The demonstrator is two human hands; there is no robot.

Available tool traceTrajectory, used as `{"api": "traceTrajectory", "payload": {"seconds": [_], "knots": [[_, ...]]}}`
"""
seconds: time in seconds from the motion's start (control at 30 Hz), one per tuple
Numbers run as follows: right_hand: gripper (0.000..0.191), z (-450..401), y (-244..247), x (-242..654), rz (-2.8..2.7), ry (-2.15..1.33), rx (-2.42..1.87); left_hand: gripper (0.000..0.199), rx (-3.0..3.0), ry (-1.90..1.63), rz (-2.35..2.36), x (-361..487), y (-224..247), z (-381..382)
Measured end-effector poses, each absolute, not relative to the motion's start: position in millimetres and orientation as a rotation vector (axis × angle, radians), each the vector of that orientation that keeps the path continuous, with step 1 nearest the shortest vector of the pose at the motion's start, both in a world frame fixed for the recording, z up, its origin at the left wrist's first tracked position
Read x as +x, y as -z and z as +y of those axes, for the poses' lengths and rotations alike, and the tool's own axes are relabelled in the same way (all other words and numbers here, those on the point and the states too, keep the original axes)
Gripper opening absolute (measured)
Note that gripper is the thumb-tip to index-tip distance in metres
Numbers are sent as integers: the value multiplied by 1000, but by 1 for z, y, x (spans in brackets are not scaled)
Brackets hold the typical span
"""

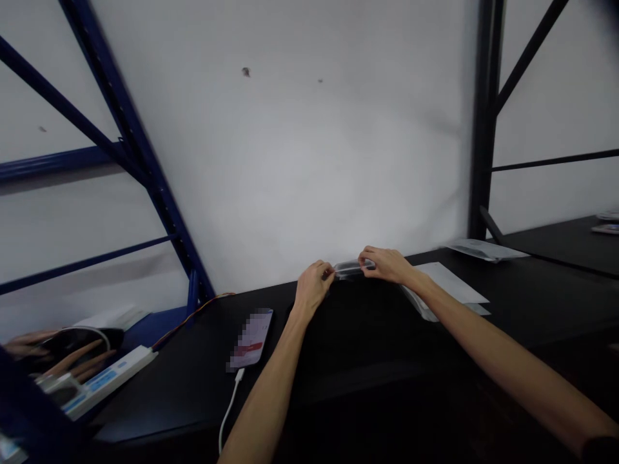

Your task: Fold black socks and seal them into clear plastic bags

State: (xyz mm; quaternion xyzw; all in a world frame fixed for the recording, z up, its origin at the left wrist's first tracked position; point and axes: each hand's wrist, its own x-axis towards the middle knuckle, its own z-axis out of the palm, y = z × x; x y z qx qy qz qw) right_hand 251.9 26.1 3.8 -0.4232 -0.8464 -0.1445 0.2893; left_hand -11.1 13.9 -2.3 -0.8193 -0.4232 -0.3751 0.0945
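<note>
A small transparent plastic packet (pixel 353 268) lies at the far edge of the black tabletop (pixel 367 335), seen in the head view. My left hand (pixel 312 288) pinches its left end between the fingertips. My right hand (pixel 384 264) grips its right end, so the packet spans the gap between my hands. Just beyond my right wrist lie white sheets or flat packets (pixel 445 287), partly hidden by my forearm. A phone (pixel 251 338) with a blurred screen lies left of my left forearm, and a white charging cable (pixel 230 406) runs from it.
A white power strip (pixel 109 380) with orange-brown cables sits at the lower left near a blue shelf frame (pixel 145 167). A black upright post (pixel 485 116) stands at the right. A flat white-and-grey packet (pixel 483 250) lies behind it, against a white wall.
</note>
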Motion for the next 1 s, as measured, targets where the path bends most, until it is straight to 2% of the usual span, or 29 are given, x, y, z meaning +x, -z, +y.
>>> {"api": "traceTrajectory", "payload": {"seconds": [0.53, 0.8, 0.93, 1.0], "knots": [[10, 52, -1, 295, -2233, 298, -1176, 9, -2389, 1161, -1296, -30, -4, 21], [9, 56, 6, 300, -2233, -78, -1152, 2, -2329, 1163, -1401, -35, 10, 30], [9, 57, 13, 295, -2187, -247, -1096, 30, -2400, 1129, -1430, -25, 18, 23], [8, 58, 14, 293, -2176, -266, -1065, 35, -2409, 1146, -1392, -19, 18, 17]]}}
